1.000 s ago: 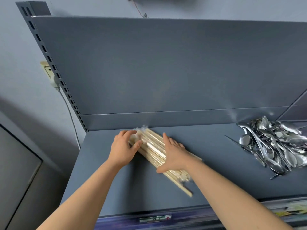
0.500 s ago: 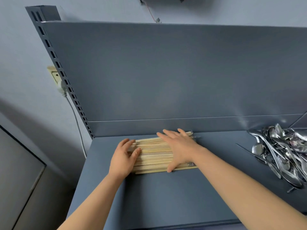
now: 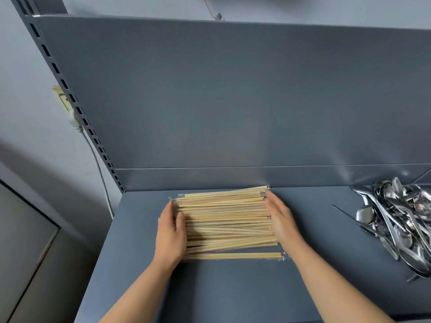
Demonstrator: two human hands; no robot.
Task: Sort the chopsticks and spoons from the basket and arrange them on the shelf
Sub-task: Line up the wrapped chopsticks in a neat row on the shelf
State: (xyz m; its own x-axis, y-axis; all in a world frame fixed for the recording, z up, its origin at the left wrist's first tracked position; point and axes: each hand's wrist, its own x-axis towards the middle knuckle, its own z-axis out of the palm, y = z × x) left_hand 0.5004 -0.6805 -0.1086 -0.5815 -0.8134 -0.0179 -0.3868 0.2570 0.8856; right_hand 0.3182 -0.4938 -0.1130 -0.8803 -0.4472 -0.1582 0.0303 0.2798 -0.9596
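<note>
Change since half a second ago: your right hand (image 3: pixel 283 223) has come off the top of the pale wooden chopsticks (image 3: pixel 227 223) and now sits at their right ends. Your left hand (image 3: pixel 171 234) stays at the left ends. The fingers (image 3: pixel 271 201) of both hands are straight and pressed against the stick ends, gripping nothing; the left thumb lies on top. The stack lies flat on the dark grey metal shelf (image 3: pixel 233 287), lengthwise along the back panel (image 3: pixel 233 101), close to it. Sticks are thin, square-edged and matte, in clear crinkled wrappers, with uneven ends. The nearest stick lies slightly apart from the rest. The shiny steel spoons (image 3: pixel 401 220) are a tangled pile, well apart at the shelf's right end.
</note>
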